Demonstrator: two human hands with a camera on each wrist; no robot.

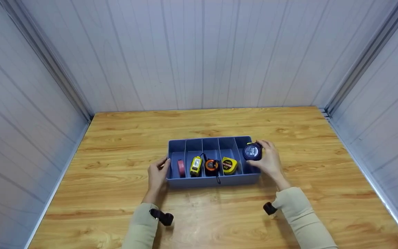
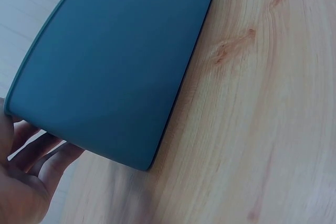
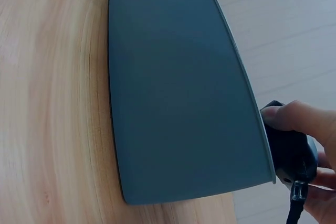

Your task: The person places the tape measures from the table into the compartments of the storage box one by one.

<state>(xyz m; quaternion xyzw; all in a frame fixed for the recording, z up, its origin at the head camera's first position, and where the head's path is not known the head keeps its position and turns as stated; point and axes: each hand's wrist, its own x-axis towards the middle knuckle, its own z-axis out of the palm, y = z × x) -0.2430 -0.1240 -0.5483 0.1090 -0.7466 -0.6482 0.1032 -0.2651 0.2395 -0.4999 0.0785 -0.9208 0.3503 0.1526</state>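
Observation:
A blue-grey divided box (image 1: 212, 181) stands on the table, its compartments side by side. Thumb and fingers of my right hand (image 1: 271, 160) pinch a dark round tape measure (image 1: 252, 151) marked "5m", above the rightmost compartment. In the right wrist view a strap hangs from this tape measure (image 3: 289, 153), beside the box's rim. My left hand (image 1: 157, 175) holds the box's left end, with its fingers against the outer wall in the left wrist view. From left to right lie a pink tape measure (image 1: 181, 168), a yellow one (image 1: 196, 166), an orange-and-black one (image 1: 211, 166) and a yellow-and-black one (image 1: 229, 165), each in its own compartment.
The wood-grain table (image 1: 126, 145) extends around the box on all sides. A pale panel wall (image 1: 199, 55) rises behind it, with side walls at left and right. Small black devices (image 1: 164, 218) are strapped at both wrists.

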